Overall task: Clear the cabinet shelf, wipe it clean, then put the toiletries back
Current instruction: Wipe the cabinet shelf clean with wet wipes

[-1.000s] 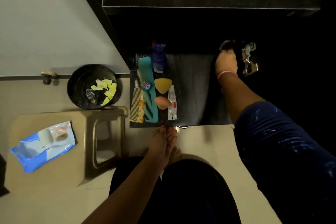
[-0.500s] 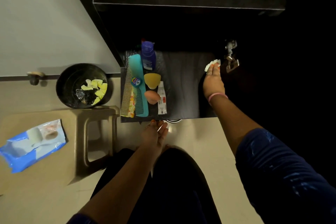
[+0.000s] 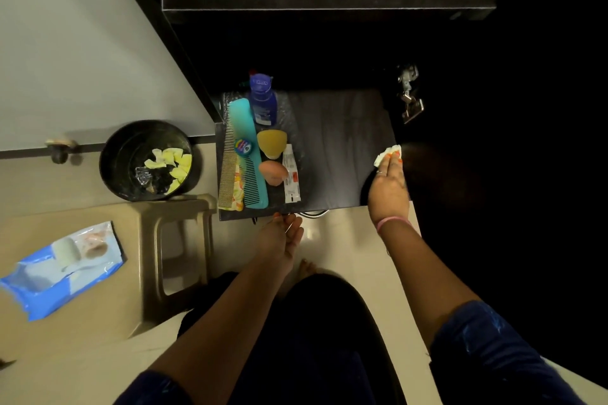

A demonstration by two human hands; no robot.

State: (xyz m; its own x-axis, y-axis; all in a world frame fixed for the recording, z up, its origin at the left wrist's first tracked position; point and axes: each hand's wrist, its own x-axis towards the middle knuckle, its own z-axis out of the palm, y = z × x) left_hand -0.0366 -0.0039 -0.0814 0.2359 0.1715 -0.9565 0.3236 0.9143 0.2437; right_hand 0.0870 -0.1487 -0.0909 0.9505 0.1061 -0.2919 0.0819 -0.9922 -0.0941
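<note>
A dark cabinet shelf point(image 3: 335, 141) lies below me. On its left part rest a teal comb point(image 3: 245, 154), a beige comb point(image 3: 227, 171), a blue bottle point(image 3: 262, 102), a small round tin point(image 3: 242, 146), a yellow sponge point(image 3: 271, 143), a pink sponge point(image 3: 273, 171) and a white tube point(image 3: 291, 174). My right hand point(image 3: 388, 184) presses a white wipe point(image 3: 385, 154) onto the shelf's right edge. My left hand point(image 3: 279, 237) hangs just in front of the shelf's front edge, fingers apart and holding nothing.
A black bin point(image 3: 148, 161) with yellow scraps stands left of the shelf. A beige plastic stool point(image 3: 138, 256) carries a blue wipes pack point(image 3: 62, 266). A white cabinet door point(image 3: 82, 59) is open at the left. A metal hinge point(image 3: 408, 95) shows at the right.
My right hand has drawn the wipe from the shelf's back right corner towards the front along the right edge. My left hand has stayed by the front edge.
</note>
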